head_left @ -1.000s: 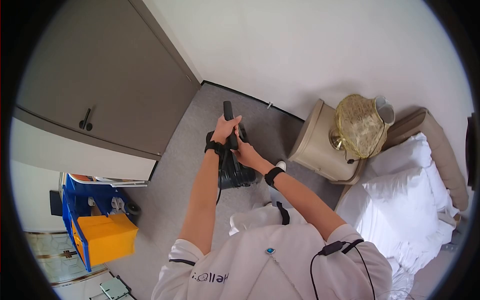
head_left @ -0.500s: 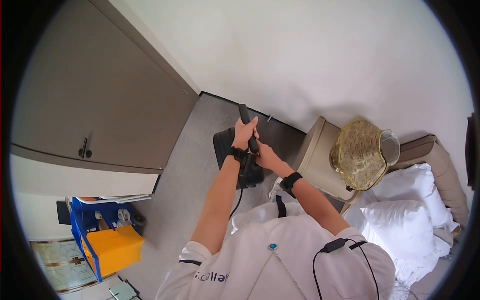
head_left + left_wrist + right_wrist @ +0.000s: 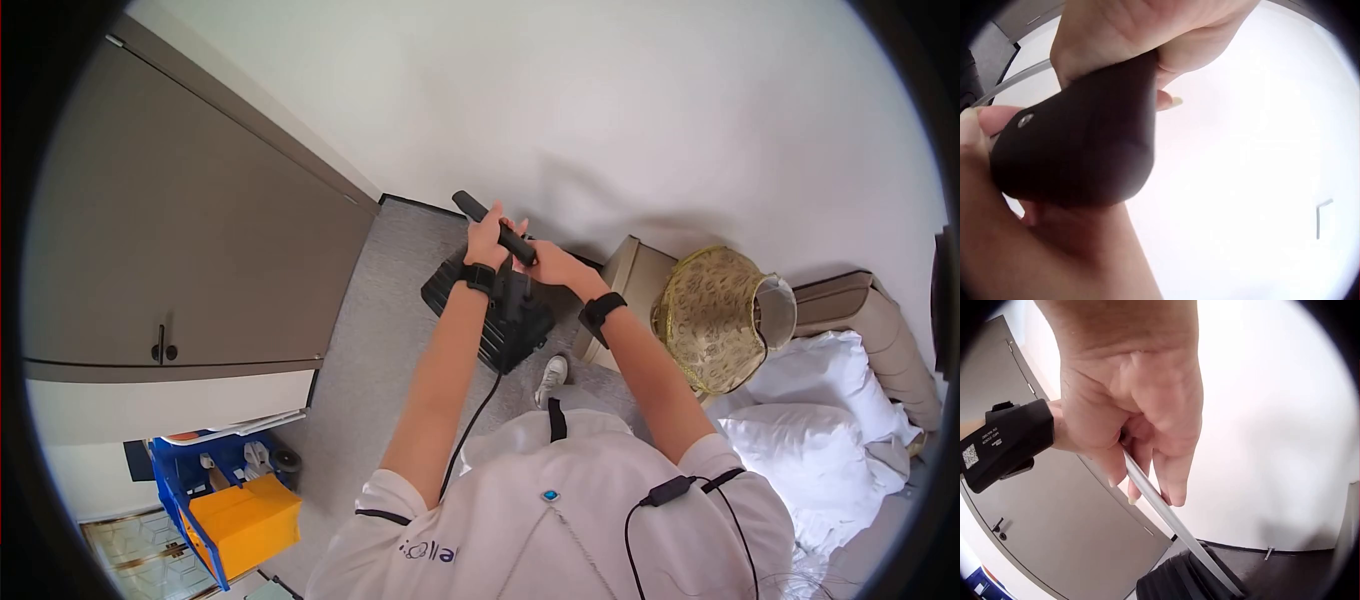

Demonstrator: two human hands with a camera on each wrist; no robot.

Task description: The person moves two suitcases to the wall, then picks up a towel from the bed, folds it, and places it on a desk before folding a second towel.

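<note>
A black ribbed suitcase stands on the floor in front of the person, with its pull handle raised. My left hand grips the middle of the black handle grip, whose far end sticks out past the hand. At the near end of that grip, my right hand holds on with bent fingers. A thin silver handle rod runs from beneath the right hand down to the suitcase in the right wrist view. The left wrist view has the grip's dark end close up, with one small screw.
A beige nightstand with a gold lamp stands right of the suitcase, beside white pillows. Grey-brown doors rise on the left. A blue cart with a yellow bag is at the lower left. White wall lies ahead.
The handle has turned from nearly upright in the head view to a slant, and the suitcase has turned with it. Both hands have kept hold and moved forward and right, closer to the wall.
</note>
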